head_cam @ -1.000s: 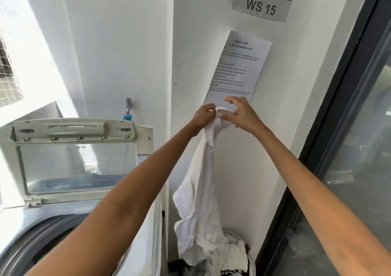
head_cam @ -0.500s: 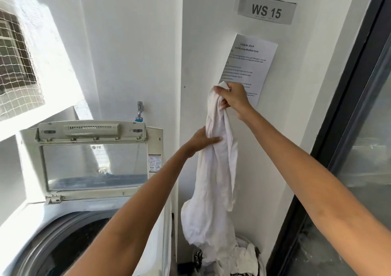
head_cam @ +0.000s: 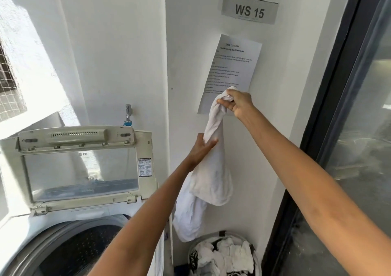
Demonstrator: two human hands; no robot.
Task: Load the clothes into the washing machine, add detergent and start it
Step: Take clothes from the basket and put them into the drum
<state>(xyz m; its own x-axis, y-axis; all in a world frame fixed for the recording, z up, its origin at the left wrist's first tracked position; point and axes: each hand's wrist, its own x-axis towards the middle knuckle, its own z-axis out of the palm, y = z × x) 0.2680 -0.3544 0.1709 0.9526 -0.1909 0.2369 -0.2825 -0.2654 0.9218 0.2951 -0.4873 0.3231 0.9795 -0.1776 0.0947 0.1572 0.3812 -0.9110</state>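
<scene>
The right hand (head_cam: 237,103) is closed in a fist around the top end of a white garment (head_cam: 208,169), gripping a bunched wad of cloth in front of the lower edge of the printed instruction sheet (head_cam: 231,68) taped to the wall. The left hand (head_cam: 202,148) is lower down on the same garment, fingers curled loosely round its twisted middle with the thumb across the front, so the cloth runs taut between the two hands and hangs slack below the left one. The garment's loose end dangles just above the laundry basket (head_cam: 222,254), apart from the pile inside it.

The laundry basket stands on the floor to the right of the washing machine (head_cam: 69,239), against the wall, and holds a heap of crumpled white clothes with some dark fabric mixed in. The washing machine is a top loader with its lid (head_cam: 82,165) raised upright; the drum (head_cam: 74,252) is open, and the part of it in view shows only dark perforated wall. Above the instruction sheet is a grey sign reading WS 15 (head_cam: 249,10). A tap (head_cam: 128,114) sticks out of the wall just above the lid.
</scene>
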